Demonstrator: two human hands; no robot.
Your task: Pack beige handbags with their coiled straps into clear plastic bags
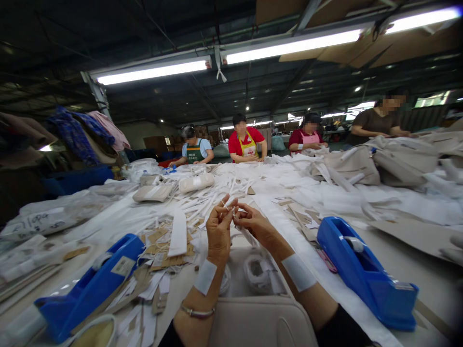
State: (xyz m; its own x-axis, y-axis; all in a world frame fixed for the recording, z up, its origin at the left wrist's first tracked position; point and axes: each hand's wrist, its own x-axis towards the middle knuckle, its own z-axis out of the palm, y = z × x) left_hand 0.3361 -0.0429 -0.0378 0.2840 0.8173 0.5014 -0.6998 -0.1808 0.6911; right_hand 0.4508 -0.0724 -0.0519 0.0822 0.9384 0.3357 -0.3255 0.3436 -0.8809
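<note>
My left hand (pixel 218 230) and my right hand (pixel 255 223) meet above the middle of the table, fingertips pinched together on a small white piece (pixel 231 209) too small to name. Each forearm carries a strip of white tape, and a bracelet circles the left wrist. Below my hands lie a beige bag (pixel 253 320) and clear plastic wraps (pixel 257 272). A long white strip (pixel 178 232) lies just left of my left hand among brown paper tags (pixel 163 240).
Blue tape dispensers stand at the left (pixel 88 289) and right (pixel 365 270). White strips and paper cover the table (pixel 415 284). Beige bags (pixel 361 164) pile up at far right. Several workers sit along the far side (pixel 246 143). Clothes hang at far left (pixel 83 132).
</note>
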